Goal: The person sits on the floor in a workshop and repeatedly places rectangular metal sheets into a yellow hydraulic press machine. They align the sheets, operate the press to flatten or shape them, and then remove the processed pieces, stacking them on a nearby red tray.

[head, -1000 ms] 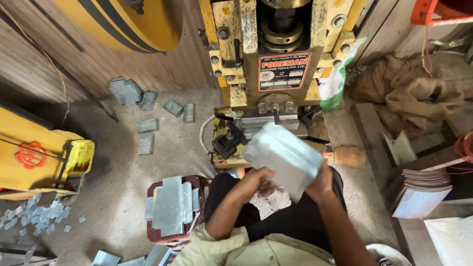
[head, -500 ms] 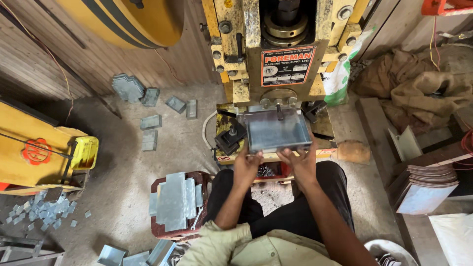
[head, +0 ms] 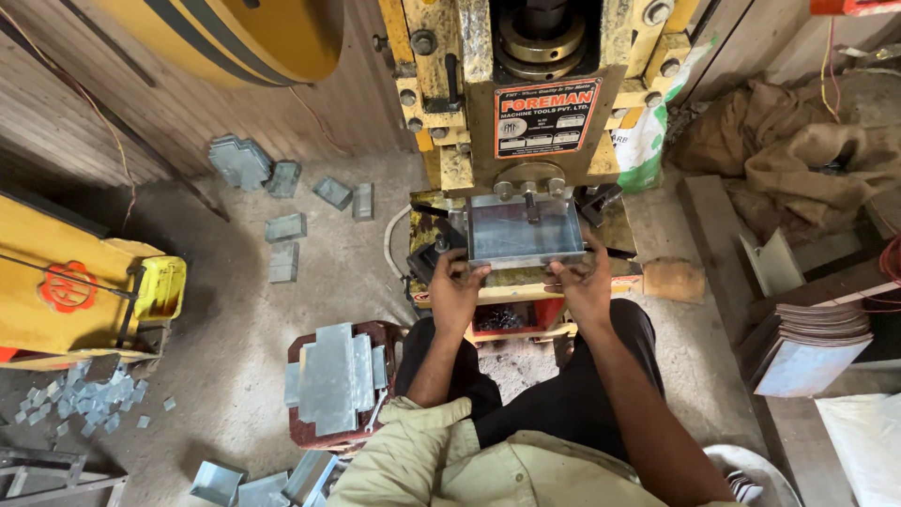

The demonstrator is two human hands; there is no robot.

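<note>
Far left: a yellow machine part with a small yellow bin stuck on its side, and under it a scatter of tiny metal offcuts on the concrete floor.
Back left: a big yellow flywheel up top, and a handful of folded sheet-metal pieces lying loose on the floor near the wall.
Lower left: a red stool with a stack of flat cross-shaped metal blanks on it, plus a few more bent trays on the floor right at the bottom edge.
Left hand: the left hand is clamped on the near left edge of the metal tray, fingers curled over the rim, thumb side underneath as far as I can tell.
The tray: shallow, rectangular, open side up, sitting on the bed of the yellow press, right under the ram and pretty much level.
Right hand: the right hand is gripping the near right edge of the same tray, fingers closed on the rim.
Person: seated close to the press, dark trousers, pale shirt, knees just below the bed.
Right side: a heap of brown sacking in the back corner, and a stack of flat metal sheets well apart from the hands.
</note>
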